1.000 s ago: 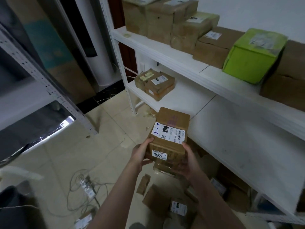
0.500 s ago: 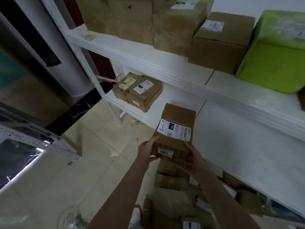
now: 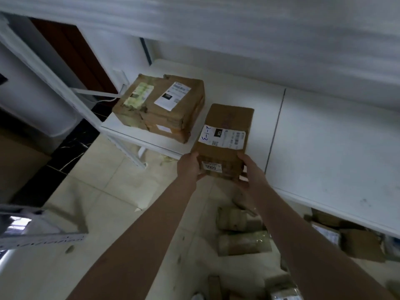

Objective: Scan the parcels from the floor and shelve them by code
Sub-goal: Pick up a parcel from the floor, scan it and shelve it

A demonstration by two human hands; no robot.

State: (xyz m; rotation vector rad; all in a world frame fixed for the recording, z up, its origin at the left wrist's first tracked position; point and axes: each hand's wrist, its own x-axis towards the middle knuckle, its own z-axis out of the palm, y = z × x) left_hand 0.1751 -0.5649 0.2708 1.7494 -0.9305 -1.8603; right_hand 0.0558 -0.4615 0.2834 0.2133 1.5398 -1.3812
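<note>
Cardboard parcels (image 3: 240, 232) are lying scattered on the tiled floor (image 3: 97, 191) in the foreground. The left hand (image 3: 188, 167) and right hand (image 3: 251, 172) are gripping the near end of one brown parcel (image 3: 225, 118), fingers (image 3: 242, 156) curled round its left and right sides, neither hand reaching further than the other. Its long axis is pointing straight away from the person, the far end reaching over the front edge of the white lower shelf (image 3: 324, 148) while the near end is hanging out above the floor; whether its base is touching the board cannot be told. A white label (image 3: 223, 137) on top is carrying the handwritten code 2-1-3. Just beyond and to the left, a stack of shelved parcels (image 3: 164, 107) is sitting beside it, a narrow gap between them. A forward push along that axis is looking the likely next move, the stack lying left of its path.
</note>
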